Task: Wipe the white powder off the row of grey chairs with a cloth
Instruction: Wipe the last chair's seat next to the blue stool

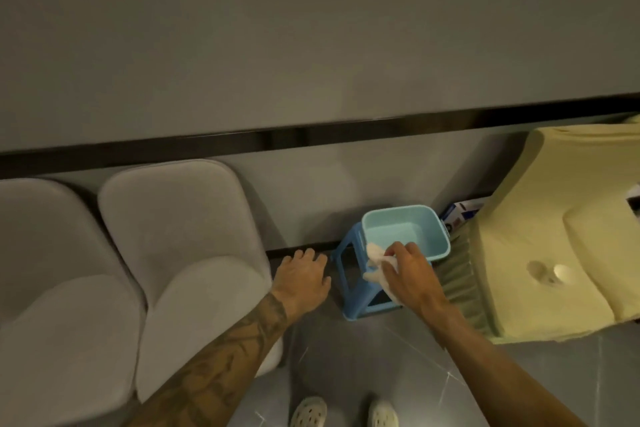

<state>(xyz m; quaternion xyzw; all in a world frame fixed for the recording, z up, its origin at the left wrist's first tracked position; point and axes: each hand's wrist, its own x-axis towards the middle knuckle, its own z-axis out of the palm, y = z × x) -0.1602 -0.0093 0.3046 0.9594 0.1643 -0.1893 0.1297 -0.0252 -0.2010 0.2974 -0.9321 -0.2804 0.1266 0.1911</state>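
So the right hand (412,274) has its fingers curled round a crumpled white cloth (375,258). The cloth is bunched in the grip, with a bit poking out past the knuckles and a bit hanging under the palm. The hand holds it right at the near left corner of a pale blue tub (405,232), pretty much on the rim. Can't tell if there's water in the tub, the inside just looks pale. The tub sits on a small blue plastic stool (350,236), which stands on the grey tiled floor (381,357) close to the wall (311,45).

The left hand (304,274) is just left of the stool, palm down, fingers relaxed and a little spread, holding nothing. It's right beside the seat edge of the first grey chair (194,253), but I can't tell if it's actually touching. The forearm (225,350) on that side is covered in tattoos.

The second grey chair (52,288) is snug against the first on its left, both with their backs to the wall. Only 2 of the row are in view, and it's too blurry to make out powder on them.

Over on the right there's a bed-like thing under a pale yellow cover (571,253). A blue and white box (460,213) is tucked by the wall behind the tub. 2 white clogs (310,411) show at the near edge.
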